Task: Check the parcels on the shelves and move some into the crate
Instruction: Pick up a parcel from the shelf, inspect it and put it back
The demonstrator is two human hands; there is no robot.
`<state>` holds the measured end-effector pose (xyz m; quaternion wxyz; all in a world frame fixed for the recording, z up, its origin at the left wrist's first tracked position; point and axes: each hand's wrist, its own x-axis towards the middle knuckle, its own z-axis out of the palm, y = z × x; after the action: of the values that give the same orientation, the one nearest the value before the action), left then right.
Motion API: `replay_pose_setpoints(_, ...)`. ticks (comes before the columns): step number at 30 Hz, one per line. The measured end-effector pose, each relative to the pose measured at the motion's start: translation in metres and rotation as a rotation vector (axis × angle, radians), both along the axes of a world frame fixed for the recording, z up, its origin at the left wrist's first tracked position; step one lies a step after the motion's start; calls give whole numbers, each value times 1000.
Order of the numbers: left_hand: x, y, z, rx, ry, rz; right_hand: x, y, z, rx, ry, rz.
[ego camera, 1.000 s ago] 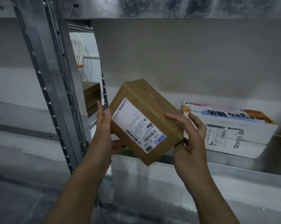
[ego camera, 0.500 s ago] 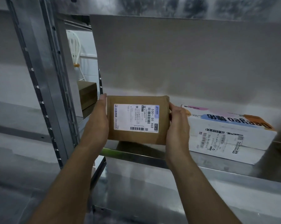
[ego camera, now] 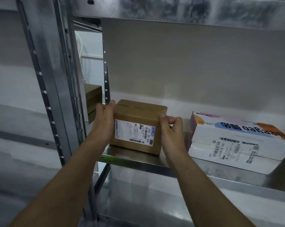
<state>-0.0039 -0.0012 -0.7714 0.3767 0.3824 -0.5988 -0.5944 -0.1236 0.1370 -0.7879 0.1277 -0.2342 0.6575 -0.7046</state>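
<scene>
Cardboard parcel [ego camera: 138, 115] on steel shelf [ego camera: 138, 160], hands [ego camera: 104, 123] [ego camera: 173, 136] apparently gripping its sides.

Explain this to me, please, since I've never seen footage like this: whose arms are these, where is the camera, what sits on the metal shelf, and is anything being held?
There is no machine here. These are a person's two bare arms, filmed by one wide-angle camera worn on their head and looking forward and down, which is why the arms enter from the bottom. A brown parcel with a white shipping label stands on the metal shelf. The left hand lies against its left side, fingers curled over the top corner. The right hand is at its right side, thumb on the edge and fingers curled; whether it truly grips is unclear. To the right, apart from the parcel, lies a white printed box. Another brown box shows further back on the left.
</scene>
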Motion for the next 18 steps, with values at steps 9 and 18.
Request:
replay_pose_setpoints(9, 0, -5, -14, -57, 11, -15, 4, -8, -9, 29, 36, -28)
replay_pose_setpoints(18, -8, 20, 17, -553, -154, -7, -3, 29, 26, 138, 224, -54)
